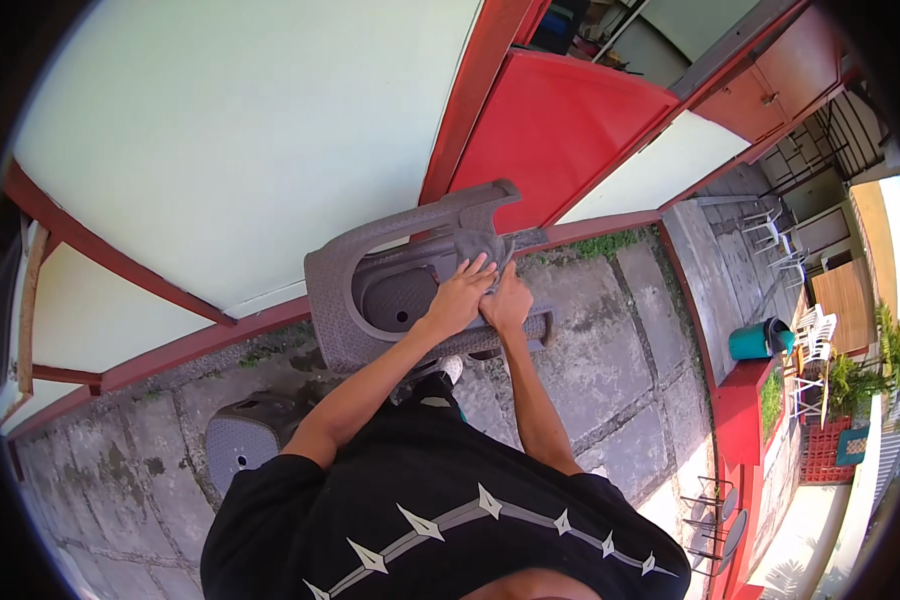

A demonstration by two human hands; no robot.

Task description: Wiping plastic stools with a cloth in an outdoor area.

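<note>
A brown plastic armchair [345,300] with a woven-look surface stands before me, close to the wall. Its seat [403,296] shows a small round hole through the oval opening of the frame. A grey cloth [480,246] is bunched against the chair's upper right part. My left hand [463,291] lies on the cloth's lower edge with its fingers spread. Right beside it, my right hand [507,300] has the index finger stretched out and the other fingers curled at the cloth. The part of the chair under both hands is hidden.
A second woven-look plastic seat [240,442] stands at my left on the paving [600,337]. A pale wall panel [240,150] and a red door panel [562,127] rise ahead. On the right are a teal bin [754,341], white chairs [816,334] and a red ledge [742,405].
</note>
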